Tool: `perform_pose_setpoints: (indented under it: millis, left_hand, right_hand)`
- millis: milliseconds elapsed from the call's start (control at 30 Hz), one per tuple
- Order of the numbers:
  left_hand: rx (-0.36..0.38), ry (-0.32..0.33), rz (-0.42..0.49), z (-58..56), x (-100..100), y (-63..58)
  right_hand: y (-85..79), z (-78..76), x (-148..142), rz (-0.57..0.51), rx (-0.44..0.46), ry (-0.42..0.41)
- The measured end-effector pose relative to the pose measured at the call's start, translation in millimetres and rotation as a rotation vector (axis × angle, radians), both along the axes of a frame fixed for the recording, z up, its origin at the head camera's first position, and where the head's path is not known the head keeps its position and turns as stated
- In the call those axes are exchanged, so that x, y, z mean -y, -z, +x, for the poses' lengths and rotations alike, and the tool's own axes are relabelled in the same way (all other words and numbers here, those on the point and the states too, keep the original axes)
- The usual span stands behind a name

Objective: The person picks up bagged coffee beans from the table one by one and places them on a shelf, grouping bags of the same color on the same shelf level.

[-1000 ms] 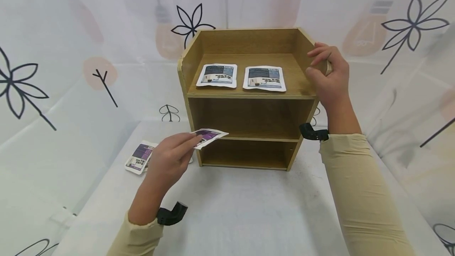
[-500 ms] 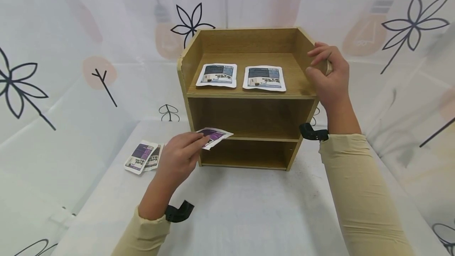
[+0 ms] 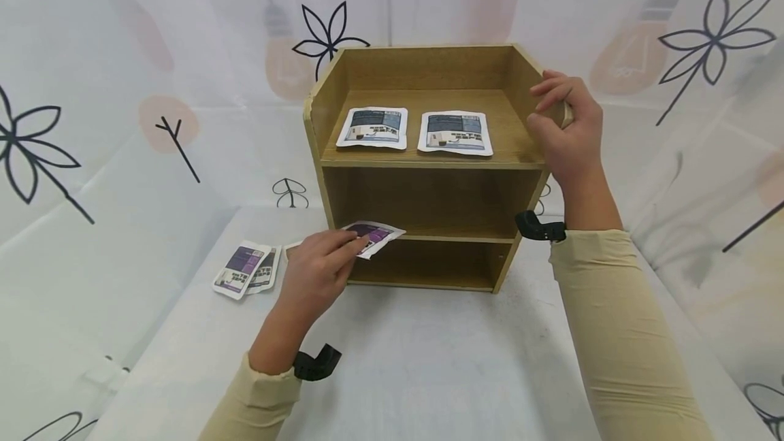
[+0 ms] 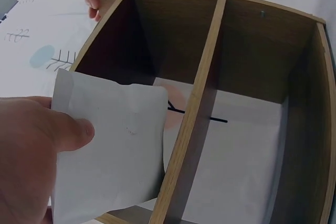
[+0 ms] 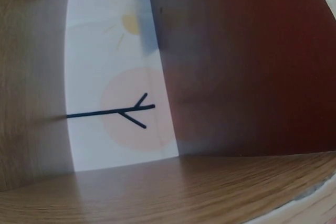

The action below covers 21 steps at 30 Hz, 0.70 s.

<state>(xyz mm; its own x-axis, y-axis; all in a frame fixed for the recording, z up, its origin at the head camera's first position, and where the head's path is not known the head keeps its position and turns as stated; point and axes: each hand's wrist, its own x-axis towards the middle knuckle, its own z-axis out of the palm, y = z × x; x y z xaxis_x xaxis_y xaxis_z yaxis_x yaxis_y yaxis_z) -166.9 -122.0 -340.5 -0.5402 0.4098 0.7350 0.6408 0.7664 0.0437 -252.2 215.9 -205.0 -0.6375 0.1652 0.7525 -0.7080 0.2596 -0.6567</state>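
My left hand [image 3: 318, 274] pinches a flat white pouch [image 3: 376, 237] with a purple label, in front of the middle opening of a small wooden shelf [image 3: 429, 165]. In the left wrist view the plain white back of this pouch [image 4: 118, 150] faces the camera, and the thumb lies on it. My right hand [image 3: 569, 121] grips the rounded upper edge of the shelf's right side panel. Two white pouches with blue labels, a left one [image 3: 372, 128] and a right one [image 3: 455, 133], lie side by side on the top board. The right wrist view looks into a shelf compartment [image 5: 252, 66].
On the table [image 3: 429, 359], left of the shelf, a purple-labelled pouch [image 3: 241, 269] overlaps a grey-labelled pouch [image 3: 265, 271]. Another pale edge shows behind my left hand. A patterned white sheet [image 3: 184, 53] hangs behind and around the table.
My left hand has moved a little to the right with its pouch, uncovering more of the pouches on the table. The right hand keeps its grip on the shelf.
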Motion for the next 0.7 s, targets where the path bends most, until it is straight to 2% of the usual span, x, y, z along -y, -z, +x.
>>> perform_pose_setpoints:
  millis: [300, 700]
  left_hand:
    - [0.061, -0.03, -0.045, -5.3, -8, 1.2]
    - [0.128, 0.027, -0.058, -11.5, -12, 6.8]
  right_hand:
    - [-0.4, 1.3, 1, -0.003, 0.006, 0.001]
    - [0.3, -0.6, 0, -0.011, -0.005, -0.011]
